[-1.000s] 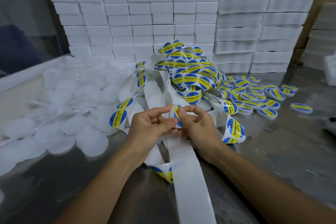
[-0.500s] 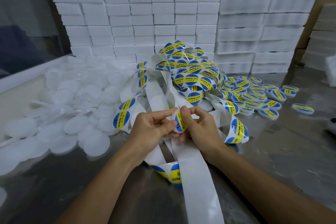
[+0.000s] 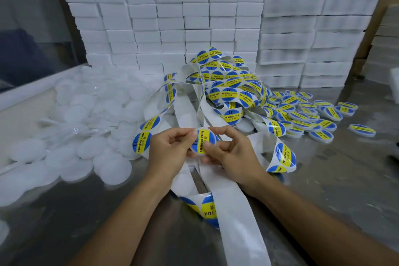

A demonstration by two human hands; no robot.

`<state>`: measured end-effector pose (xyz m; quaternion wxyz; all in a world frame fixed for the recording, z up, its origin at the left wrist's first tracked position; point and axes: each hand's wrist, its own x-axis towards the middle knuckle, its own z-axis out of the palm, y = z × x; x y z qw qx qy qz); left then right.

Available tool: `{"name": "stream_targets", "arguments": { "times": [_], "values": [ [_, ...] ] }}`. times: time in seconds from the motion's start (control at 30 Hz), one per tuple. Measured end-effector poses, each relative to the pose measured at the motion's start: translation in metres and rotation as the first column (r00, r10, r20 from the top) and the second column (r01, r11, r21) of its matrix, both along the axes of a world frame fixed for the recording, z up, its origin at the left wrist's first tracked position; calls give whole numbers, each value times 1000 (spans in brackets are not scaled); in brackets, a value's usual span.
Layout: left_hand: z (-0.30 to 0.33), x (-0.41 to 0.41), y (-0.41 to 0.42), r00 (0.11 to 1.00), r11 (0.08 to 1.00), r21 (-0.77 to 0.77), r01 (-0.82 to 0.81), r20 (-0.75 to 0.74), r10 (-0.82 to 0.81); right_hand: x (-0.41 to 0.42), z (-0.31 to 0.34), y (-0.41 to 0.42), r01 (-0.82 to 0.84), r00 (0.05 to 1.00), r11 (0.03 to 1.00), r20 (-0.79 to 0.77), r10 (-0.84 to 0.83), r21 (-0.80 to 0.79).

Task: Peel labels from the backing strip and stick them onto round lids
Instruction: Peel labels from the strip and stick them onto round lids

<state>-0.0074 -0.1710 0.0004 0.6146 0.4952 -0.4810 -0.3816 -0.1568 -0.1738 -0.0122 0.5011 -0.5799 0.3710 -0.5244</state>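
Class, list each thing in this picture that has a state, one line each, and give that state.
Round white lid with blue-and-yellow label: labelled, held by both hands.
Left hand: pinching the lid.
Right hand: pinching the lid.
Tangled white backing strip: partly peeled.
Plain white lids: unlabelled, heaped.
Labelled lids: finished, piled.

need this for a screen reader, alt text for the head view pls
Both hands, left hand and right hand, hold a round lid with a blue-and-yellow label on it, above a tangled backing strip; bare lids lie left, labelled lids right.
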Motion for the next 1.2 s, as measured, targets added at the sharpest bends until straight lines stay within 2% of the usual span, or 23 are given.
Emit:
{"name": "stream_targets", "arguments": {
  "times": [0.1, 0.17, 0.3, 0.4, 0.47, 0.5, 0.63, 0.7, 0.77, 0.87, 1.0, 1.07, 1.2],
  "values": [
    [-1, -2, 0, 999, 1000, -13, 21, -39, -22, 0, -1, -1, -4, 997, 1000, 71, 2, 28],
    [-1, -5, 0, 1000, 1000, -9, 19, -5, -19, 0, 0, -2, 7, 993, 999, 115, -13, 45],
    [-5, -7, -3, 981, 996, 37, 82, 173, -87, -2, 1, -3, 95, 987, 990, 119, -107, 106],
    [-8, -9, 0, 935, 989, 30, 144, 324, -146, -1, 3, -1, 100, 981, 985, 150, -121, 143],
    [-11, -10, 3, 881, 990, -1, 141, 457, -125, 0, 6, 2, 133, 986, 990, 99, -137, 41],
    [-12, -11, 4, 878, 990, -8, 139, 463, -119, -1, 9, 4, 151, 988, 988, 49, -149, -42],
    [-15, -8, -1, 911, 991, 16, 132, 393, -128, -12, 30, 9, 182, 983, 935, 30, -181, -303],
    [-16, -8, -2, 913, 994, 32, 107, 392, -111, -24, 41, 7, 256, 961, 880, 12, -275, -401],
    [-16, -10, -2, 917, 995, 42, 92, 386, -101, -39, 48, 2, 345, 924, 836, -2, -382, -426],
    [-16, -9, -3, 919, 997, 51, 61, 387, -77, -66, 51, -11, 484, 868, 810, 64, -493, -330],
    [-14, -8, 0, 913, 995, 78, 66, 397, -91, -101, 43, -31, 593, 787, 805, 204, -582, 8],
    [-12, -9, 3, 922, 994, 88, 67, 376, -95, -114, 35, -40, 610, 764, 786, 187, -617, 103],
    [-9, -10, 7, 947, 993, 108, 49, 310, -81, -125, 24, -54, 574, 791, 797, 125, -599, 191]
  ]
}}
